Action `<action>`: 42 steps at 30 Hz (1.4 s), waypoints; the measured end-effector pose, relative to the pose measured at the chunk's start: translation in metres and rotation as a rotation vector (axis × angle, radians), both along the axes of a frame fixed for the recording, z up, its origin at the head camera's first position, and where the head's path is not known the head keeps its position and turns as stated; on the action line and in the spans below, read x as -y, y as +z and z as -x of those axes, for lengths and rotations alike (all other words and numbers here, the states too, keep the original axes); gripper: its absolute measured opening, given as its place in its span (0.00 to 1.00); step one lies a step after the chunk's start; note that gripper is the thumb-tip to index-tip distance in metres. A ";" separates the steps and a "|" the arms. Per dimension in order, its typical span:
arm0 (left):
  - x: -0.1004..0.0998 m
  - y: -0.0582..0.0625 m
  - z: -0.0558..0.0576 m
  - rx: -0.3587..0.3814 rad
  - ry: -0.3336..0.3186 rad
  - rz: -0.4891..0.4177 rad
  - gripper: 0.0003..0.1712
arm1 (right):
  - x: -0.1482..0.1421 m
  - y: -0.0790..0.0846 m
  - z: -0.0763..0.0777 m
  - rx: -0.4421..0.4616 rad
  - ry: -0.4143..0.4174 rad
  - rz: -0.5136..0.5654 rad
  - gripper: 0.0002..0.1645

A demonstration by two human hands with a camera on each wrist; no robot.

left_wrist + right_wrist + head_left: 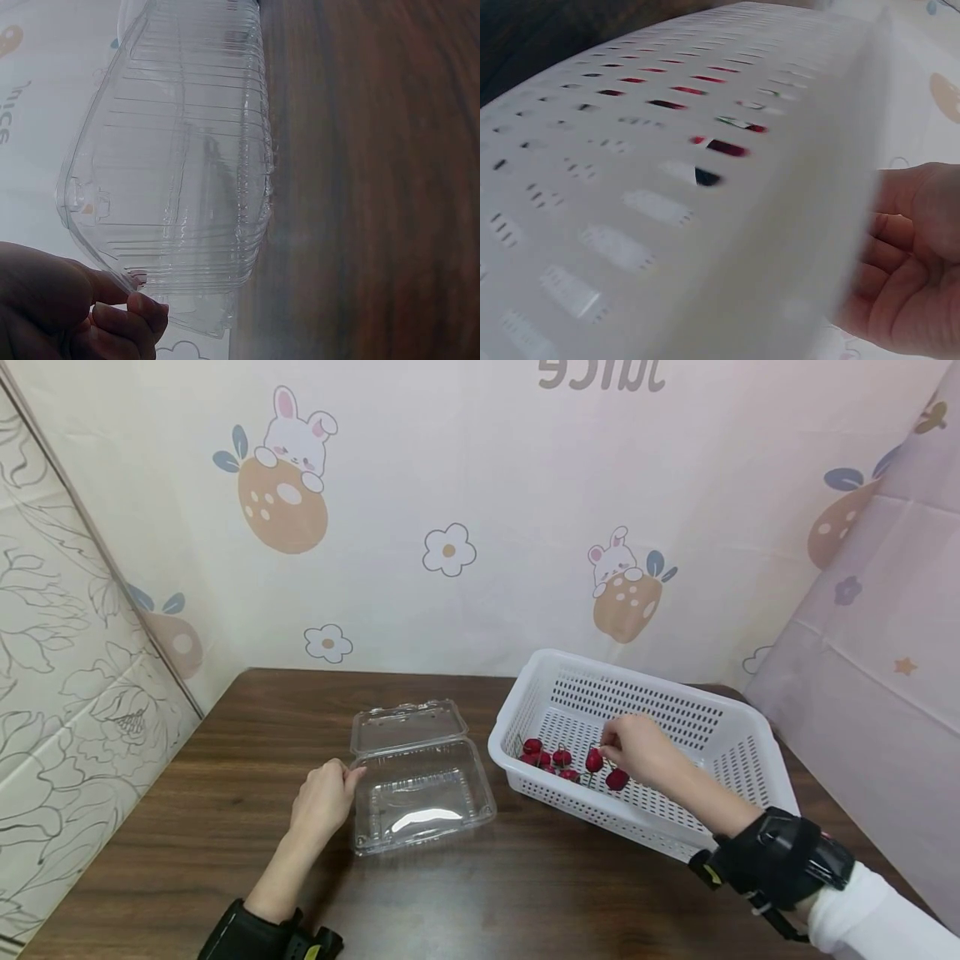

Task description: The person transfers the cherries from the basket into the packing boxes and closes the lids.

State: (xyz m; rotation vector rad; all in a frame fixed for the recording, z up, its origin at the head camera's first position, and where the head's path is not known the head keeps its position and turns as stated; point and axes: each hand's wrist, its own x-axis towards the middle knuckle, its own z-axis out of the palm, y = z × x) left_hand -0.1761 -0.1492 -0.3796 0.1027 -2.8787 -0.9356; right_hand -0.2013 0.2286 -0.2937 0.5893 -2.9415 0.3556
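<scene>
My left hand [324, 802] pinches the left rim of a clear plastic clamshell box [423, 793], whose hinged lid [408, 727] lies folded back behind it. In the left wrist view, thumb and fingers [146, 311] grip the box's corner edge. Over to the right, my right hand [641, 747] reaches into a white perforated basket [637, 672]. At its fingertips it pinches a red cherry [594, 760]. Another cherry [617, 779] lies just below that hand, and several more cherries [545, 758] sit bunched in the basket's left end. The basket wall hides the right fingertips in the right wrist view.
Both containers stand on a dark wooden table [247, 760]. A pale curtain [450, 610] printed with rabbits and flowers hangs close behind the table and along its right side. The basket's raised front wall stands between the right forearm and the table.
</scene>
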 end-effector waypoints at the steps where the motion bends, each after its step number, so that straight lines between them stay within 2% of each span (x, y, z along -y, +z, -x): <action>1: 0.000 0.000 0.000 0.000 -0.001 0.000 0.16 | 0.001 0.002 -0.001 0.003 -0.004 0.009 0.07; 14: 0.001 0.001 0.002 0.012 0.007 0.001 0.17 | 0.009 0.027 -0.011 -0.014 0.010 0.094 0.05; 19: 0.001 0.001 0.001 0.010 0.004 0.000 0.17 | 0.015 0.032 -0.017 -0.015 0.000 0.137 0.03; 26: 0.001 0.001 0.001 0.002 -0.001 -0.001 0.17 | 0.027 0.039 -0.028 -0.034 0.026 0.200 0.03; 34: 0.000 0.001 0.001 -0.002 0.008 0.009 0.17 | 0.040 0.037 -0.041 -0.064 0.028 0.264 0.03; 42: 0.000 0.001 0.001 -0.002 0.010 0.006 0.16 | 0.053 0.025 -0.045 -0.080 0.052 0.319 0.04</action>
